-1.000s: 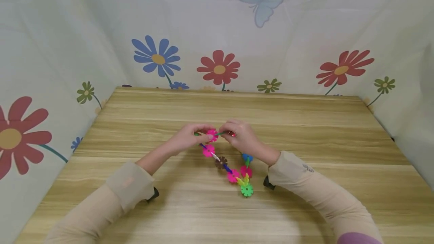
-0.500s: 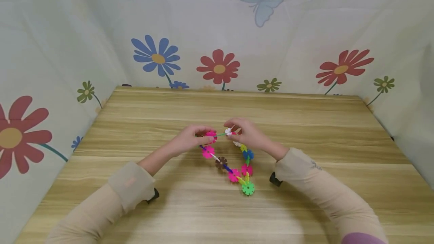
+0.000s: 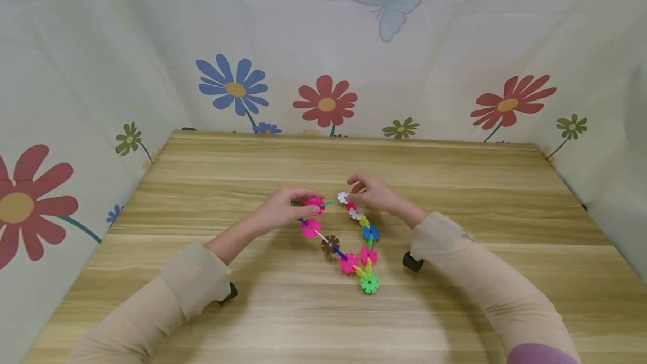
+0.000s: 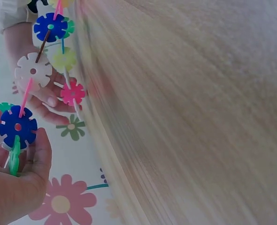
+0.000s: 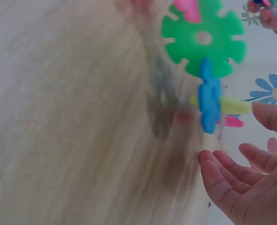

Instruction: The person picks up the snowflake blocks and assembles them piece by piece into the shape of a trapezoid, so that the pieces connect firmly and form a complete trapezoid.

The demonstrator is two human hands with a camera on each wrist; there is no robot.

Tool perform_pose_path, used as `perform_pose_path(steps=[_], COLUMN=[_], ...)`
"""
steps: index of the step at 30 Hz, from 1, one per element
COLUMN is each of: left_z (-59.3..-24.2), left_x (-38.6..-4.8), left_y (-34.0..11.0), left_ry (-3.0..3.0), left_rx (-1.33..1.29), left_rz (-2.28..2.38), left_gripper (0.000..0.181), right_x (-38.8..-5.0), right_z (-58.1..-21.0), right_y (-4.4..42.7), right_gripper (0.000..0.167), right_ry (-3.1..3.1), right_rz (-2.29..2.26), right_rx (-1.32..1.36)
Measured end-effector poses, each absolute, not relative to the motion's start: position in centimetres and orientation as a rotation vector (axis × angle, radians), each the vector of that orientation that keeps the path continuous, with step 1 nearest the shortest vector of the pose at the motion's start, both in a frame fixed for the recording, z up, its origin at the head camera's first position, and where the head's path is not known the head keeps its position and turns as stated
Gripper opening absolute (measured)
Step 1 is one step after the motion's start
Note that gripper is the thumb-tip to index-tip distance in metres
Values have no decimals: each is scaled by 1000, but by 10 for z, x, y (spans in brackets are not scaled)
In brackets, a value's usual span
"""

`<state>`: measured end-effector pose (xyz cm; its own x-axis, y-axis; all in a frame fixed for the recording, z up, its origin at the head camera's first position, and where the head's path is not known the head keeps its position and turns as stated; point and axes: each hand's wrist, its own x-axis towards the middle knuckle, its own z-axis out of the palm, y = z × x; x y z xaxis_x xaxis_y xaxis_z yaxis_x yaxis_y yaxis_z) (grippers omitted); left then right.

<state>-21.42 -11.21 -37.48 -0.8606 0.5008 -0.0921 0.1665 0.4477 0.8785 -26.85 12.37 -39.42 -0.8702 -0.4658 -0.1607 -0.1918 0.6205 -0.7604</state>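
Note:
A loop of notched plastic snowflake discs, slotted together in many colours, hangs over the table. My left hand [image 3: 275, 210] pinches it at a pink disc [image 3: 315, 205]; the left wrist view has a blue disc [image 4: 17, 126] between thumb and fingers. Just beside a white disc [image 3: 342, 198], my right hand [image 3: 378, 193] has its fingers loosely spread. In the right wrist view those fingers [image 5: 218, 183] hold nothing, with a green disc [image 5: 223, 37] and an edge-on blue disc [image 5: 210, 101] in front of them. A bright green disc [image 3: 369, 283] marks the loop's near end.
The wood-grain table [image 3: 212, 167] lies under the hands. Pale cloth with printed flowers and a butterfly [image 3: 387, 1] encloses its back and sides. A black wrist device [image 3: 413, 262] sits under the right sleeve.
My right hand has let go of the loop and drawn to the right, its fingers spreading. The white disc it covered now shows. My left hand keeps its hold, nearly still.

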Motion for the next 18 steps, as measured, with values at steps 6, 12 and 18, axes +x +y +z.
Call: perform_pose_path(steps=[6,12,18], left_z=[-376,-379,-374], left_x=[-214,-215,-211], left_y=[-112,-111,-109], left_ry=[2382,2374,2377], left_rx=[625,627,600], left_rz=[1369,1388,1392], left_gripper=[35,36,34], right_x=[-271,-268,-261], right_z=[-398,-396,-386], right_y=[117,118,119], right_gripper=[48,39,25], right_ry=[2484,2421,2387], right_rz=[-1117,-1239,-1363], right_rx=[-454,-427,-420])
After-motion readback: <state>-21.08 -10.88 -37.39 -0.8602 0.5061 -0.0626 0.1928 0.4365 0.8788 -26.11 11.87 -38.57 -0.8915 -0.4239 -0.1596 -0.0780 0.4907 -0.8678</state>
